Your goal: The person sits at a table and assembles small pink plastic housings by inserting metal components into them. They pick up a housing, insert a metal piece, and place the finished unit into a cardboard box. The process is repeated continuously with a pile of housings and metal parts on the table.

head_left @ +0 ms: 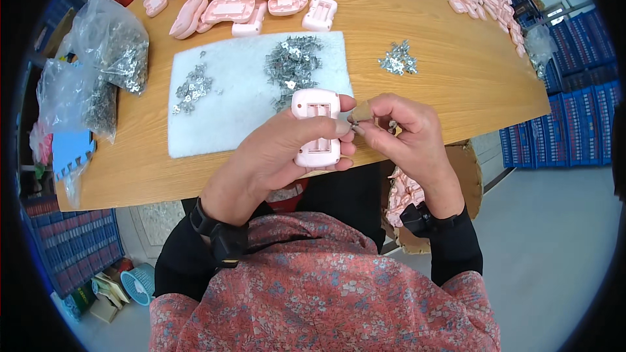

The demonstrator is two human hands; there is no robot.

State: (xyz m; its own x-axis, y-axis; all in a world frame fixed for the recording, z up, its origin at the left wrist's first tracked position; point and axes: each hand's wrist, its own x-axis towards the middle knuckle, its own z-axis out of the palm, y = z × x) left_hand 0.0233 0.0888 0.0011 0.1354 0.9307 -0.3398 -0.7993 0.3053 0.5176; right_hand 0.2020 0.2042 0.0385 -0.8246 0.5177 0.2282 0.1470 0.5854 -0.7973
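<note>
"What's the pink casing [304,109] like?"

"Pale, glossy plastic with rounded corners, its long side running near to far. A recessed bay [318,109] with narrow slots faces up, and small dark holes show along its left side."

"Where is it?"

"In the left hand [277,143], thumb across the middle."

"Anything else?"

"A tiny metal piece [355,129], just right of it, pinched in the right hand [414,133], mostly hidden."

Case [317,146] pale pink. Mat [238,91] white. Clips [293,58] silver-grey. Table [456,72] tan wood-grain. Smock [313,300] coral, blue-and-white floral. Sleeves [458,248] black. Bins [567,137] blue, maybe reddish bits; blurry at rim.
</note>
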